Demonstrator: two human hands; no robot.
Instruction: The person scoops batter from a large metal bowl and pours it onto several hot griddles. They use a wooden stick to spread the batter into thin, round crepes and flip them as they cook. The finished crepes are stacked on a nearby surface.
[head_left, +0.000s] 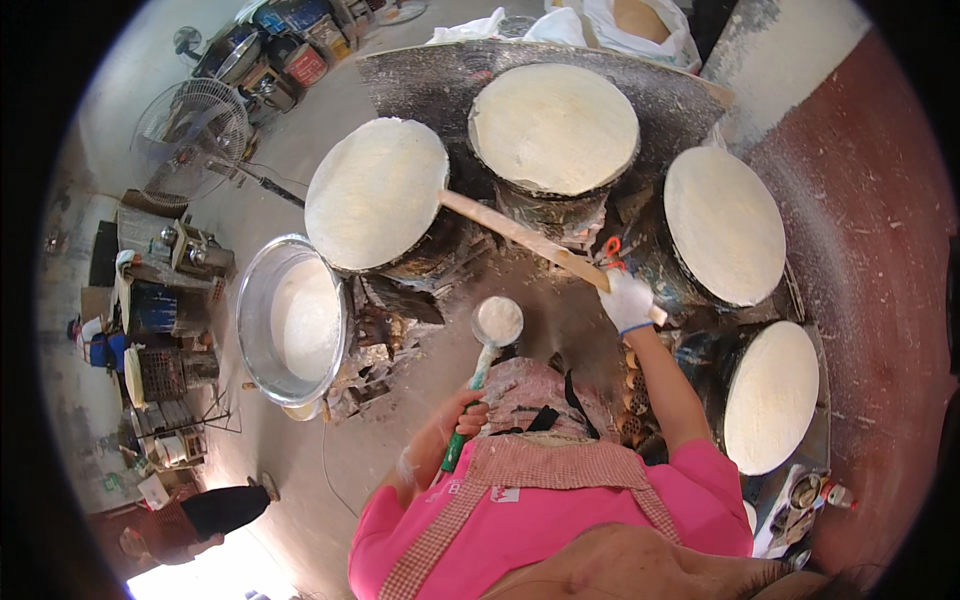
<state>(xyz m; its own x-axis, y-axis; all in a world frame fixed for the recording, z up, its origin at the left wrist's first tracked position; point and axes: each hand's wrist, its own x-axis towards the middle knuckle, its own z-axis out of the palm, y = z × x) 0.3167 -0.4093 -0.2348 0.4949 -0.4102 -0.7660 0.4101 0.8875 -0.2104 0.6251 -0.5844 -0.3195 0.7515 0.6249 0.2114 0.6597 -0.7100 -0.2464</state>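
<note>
Right hand (630, 303), white-gloved, was closed around a long, flat, pale-wood stick (525, 237); its far tip met a round, cream-coloured batter sheet (376, 195) ahead-left of that hand. Left hand (470, 413) was curled round a green-handled, round-cupped ladle (482, 372) (cup whitened). Progress, judged: four rounds spread, counting three matching sheets (555, 128) ahead and rightward of the right hand; none lifted off; pale liquid batter (308, 320) left over, ahead-left of the left hand.

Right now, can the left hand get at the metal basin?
Likely yes: the left hand holds a ladle, and the metal basin is on that side with nothing covering its open top.
</note>
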